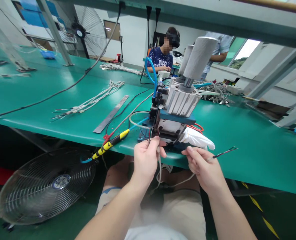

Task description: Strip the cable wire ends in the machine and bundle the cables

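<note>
My left hand (148,155) pinches a grey cable (159,166) just in front of a pneumatic press-like machine (175,113). Thin wires at that cable's end reach toward the machine's lower jaws. To the right, my right hand (204,163) is closed on a cable whose stripped end (225,152) shows dark and reddish wires pointing right. Grey cable hangs in a loop between the hands, below the table edge; whether both ends belong to one cable I cannot tell. A white cloth or bag (197,138) lies beside the machine's base, behind my right hand.
On the green table (237,133) are a cable bundle (93,98), a steel ruler (111,114) and a heap of cables (215,93). A yellow-black taped tool (110,144) lies at the front edge. A floor fan (48,183) stands lower left. A person (161,55) sits opposite.
</note>
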Available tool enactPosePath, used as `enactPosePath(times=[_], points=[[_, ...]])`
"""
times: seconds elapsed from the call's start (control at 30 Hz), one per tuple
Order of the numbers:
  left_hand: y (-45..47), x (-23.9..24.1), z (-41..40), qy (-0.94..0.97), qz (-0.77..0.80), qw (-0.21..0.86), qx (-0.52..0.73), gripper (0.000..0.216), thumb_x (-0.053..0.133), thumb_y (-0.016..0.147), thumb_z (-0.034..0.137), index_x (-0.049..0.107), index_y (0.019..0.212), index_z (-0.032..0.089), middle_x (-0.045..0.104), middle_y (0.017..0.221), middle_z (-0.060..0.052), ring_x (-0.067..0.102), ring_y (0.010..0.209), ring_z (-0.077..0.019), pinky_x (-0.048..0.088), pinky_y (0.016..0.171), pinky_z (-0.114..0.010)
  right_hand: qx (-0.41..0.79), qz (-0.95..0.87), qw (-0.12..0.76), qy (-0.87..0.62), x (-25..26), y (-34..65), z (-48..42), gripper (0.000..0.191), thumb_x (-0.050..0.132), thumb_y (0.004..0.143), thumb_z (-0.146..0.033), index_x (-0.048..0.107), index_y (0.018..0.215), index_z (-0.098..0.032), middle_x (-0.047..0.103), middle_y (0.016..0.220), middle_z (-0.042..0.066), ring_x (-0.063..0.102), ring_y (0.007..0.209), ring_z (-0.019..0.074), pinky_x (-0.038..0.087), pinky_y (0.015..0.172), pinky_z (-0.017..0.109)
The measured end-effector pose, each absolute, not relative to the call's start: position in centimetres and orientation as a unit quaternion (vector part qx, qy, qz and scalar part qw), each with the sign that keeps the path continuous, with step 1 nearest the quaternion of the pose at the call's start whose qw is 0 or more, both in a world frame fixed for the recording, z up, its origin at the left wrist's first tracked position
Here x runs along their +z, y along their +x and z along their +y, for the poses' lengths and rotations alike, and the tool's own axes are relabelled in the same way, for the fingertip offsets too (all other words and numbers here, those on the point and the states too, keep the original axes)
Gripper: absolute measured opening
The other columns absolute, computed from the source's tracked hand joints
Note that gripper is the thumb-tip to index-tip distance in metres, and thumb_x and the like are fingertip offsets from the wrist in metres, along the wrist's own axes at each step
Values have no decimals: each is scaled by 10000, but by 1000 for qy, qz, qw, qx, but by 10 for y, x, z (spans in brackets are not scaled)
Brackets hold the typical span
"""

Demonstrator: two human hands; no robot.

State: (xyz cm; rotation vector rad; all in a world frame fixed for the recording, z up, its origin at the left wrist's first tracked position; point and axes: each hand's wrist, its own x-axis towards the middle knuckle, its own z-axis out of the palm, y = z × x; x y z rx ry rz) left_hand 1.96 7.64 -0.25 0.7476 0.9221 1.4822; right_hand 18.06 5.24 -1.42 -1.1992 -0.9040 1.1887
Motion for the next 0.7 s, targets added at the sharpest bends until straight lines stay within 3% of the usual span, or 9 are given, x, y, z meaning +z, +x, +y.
enactPosePath(times=[0.7], points=[[24, -10, 77, 351, 417, 546, 636, 315, 632, 838, 392, 707, 671, 135, 591, 442, 5, 400, 391, -82, 282, 432, -221, 501, -392, 568, -522, -14, 180, 52, 409, 829, 697, -505, 746, 750, -107, 424, 523, -40, 232, 418, 31, 104, 404, 208]])
